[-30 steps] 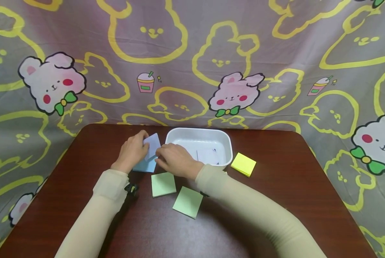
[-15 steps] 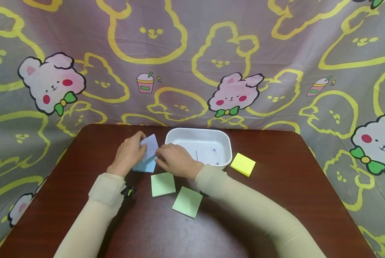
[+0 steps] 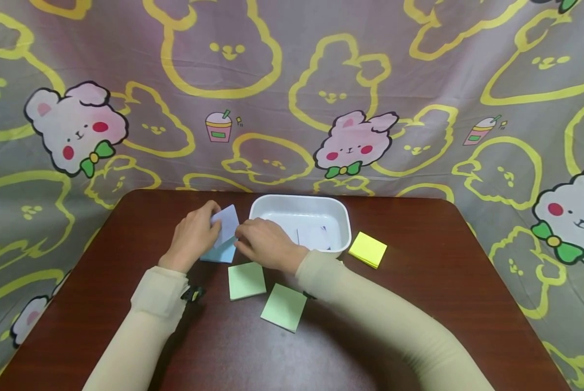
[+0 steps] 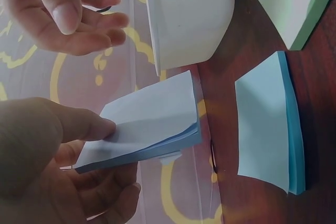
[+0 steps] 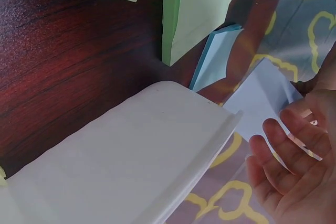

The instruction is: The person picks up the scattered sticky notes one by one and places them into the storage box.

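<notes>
My left hand (image 3: 189, 240) pinches a lavender sticky note pad (image 3: 225, 224), thumb on top and fingers beneath, as the left wrist view shows. The pad is raised and tilted; its top sheets part slightly at one edge (image 4: 184, 129). Below it a light-blue sticky note pad (image 4: 265, 124) lies on the table, partly covered in the head view. My right hand (image 3: 268, 244) hovers at the near left side of the white tray (image 3: 299, 198). Its fingers (image 5: 283, 150) are loosely bent and hold nothing, apart from the lavender pad in the left wrist view.
Two pale green sticky note pads, one nearer the tray (image 3: 246, 281) and another nearer me, lie in front of the hands. A yellow pad (image 3: 368, 250) sits right of the tray. Dark marks show on the tray's floor. A patterned cloth (image 3: 272, 108) hangs behind the table (image 3: 419, 228).
My left hand has shifted slightly left and down with the lavender pad in its grip. The right hand has stayed almost still.
</notes>
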Demonstrator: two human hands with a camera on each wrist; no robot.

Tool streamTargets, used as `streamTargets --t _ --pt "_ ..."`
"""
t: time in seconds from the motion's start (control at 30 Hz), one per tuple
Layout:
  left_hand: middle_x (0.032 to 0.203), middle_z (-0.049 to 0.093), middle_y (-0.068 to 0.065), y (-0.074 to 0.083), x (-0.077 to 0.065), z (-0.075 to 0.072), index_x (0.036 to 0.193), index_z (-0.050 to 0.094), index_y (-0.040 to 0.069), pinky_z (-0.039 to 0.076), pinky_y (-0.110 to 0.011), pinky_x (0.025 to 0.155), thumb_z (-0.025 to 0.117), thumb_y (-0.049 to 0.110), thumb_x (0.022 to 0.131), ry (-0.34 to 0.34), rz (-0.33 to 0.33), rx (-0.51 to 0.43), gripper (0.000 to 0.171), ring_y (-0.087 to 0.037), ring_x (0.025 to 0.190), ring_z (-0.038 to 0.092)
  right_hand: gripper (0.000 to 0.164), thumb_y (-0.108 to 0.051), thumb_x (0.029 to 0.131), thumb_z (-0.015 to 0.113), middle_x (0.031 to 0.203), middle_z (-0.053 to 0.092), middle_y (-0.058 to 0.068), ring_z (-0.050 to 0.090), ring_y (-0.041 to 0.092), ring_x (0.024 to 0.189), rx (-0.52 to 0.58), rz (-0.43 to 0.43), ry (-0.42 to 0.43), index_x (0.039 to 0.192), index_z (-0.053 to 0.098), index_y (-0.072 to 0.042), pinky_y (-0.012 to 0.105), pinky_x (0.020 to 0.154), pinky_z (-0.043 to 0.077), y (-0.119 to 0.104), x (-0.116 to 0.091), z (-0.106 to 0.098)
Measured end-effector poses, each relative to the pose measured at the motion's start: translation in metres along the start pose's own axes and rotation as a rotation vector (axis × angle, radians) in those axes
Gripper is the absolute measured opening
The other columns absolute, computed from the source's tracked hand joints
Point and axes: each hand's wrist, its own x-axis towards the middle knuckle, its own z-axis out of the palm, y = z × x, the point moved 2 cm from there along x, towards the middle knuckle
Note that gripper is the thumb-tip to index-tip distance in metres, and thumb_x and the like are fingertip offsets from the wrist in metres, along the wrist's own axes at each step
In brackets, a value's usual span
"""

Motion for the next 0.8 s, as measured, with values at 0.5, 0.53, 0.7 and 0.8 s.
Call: streamTargets --t 0.5,0.53,0.7,0.8 --pt "0.076 0.06 -0.011 0.007 -0.006 -0.008 0.12 0.054 0.01 0.033 -0.031 0.046 0.052 0.02 0.096 0.011 0.023 0.026 0.027 -0.02 0.051 0.048 0.022 -0.032 0.095 0.056 0.093 0.067 -0.004 0.064 0.014 0.083 -0.003 -0.017 0.02 0.103 0.069 -0.016 0.03 0.073 0.052 -0.005 -0.001 -0.007" --pt "0.075 0.059 -0.011 0.008 -0.007 -0.009 0.12 0.054 0.01 0.033 -0.031 0.046 0.053 0.02 0.096 0.015 0.026 0.026 0.027 -0.019 0.051 0.048 0.022 -0.032 0.095 0.056 0.093 0.067 -0.004 0.064 0.014 0.084 -0.004 -0.018 0.02 0.103 0.069 -0.016 0.03 0.073 0.052 -0.005 -0.001 -0.008" --pt "0.075 0.059 -0.01 0.011 -0.007 -0.012 0.12 0.054 0.01 0.033 -0.031 0.046 0.053 0.02 0.095 0.027 0.044 0.027 0.027 -0.019 0.051 0.047 0.022 -0.032 0.096 0.056 0.093 0.067 -0.004 0.064 0.014 0.083 -0.008 -0.022 0.021 0.104 0.069 -0.016 0.03 0.074 0.052 -0.006 -0.002 -0.011" --pt "0.075 0.059 -0.009 0.012 -0.007 -0.013 0.12 0.055 0.01 0.032 -0.031 0.046 0.053 0.02 0.095 0.031 0.051 0.029 0.026 -0.019 0.051 0.047 0.022 -0.032 0.096 0.056 0.092 0.067 -0.004 0.064 0.013 0.082 -0.01 -0.025 0.028 0.103 0.069 -0.016 0.03 0.073 0.052 -0.006 -0.002 -0.012"
